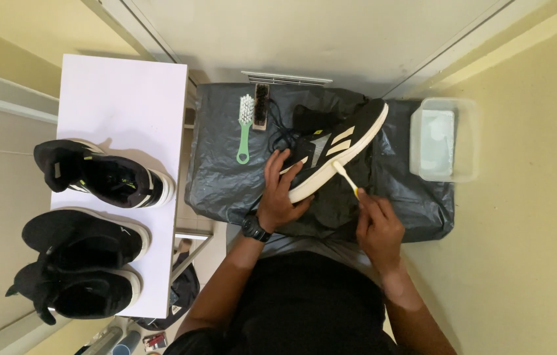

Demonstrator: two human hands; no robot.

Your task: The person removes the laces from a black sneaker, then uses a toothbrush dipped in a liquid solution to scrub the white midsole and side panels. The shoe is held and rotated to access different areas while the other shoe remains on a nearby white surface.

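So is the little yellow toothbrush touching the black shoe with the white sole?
Touching. The head view shows the toothbrush head pressed against the white sole edge of the black shoe, with no gap; the right hand holds it.

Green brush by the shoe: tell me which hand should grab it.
Probably the left hand: the green brush lies on the black sheet on its side. The right hand holds a toothbrush against the shoe sole.

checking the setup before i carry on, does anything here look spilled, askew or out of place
Nothing stands out. The left hand steadies the black sneaker over the dark plastic sheet while the right hand works a toothbrush along its sole. No spill shows around the plastic tub.
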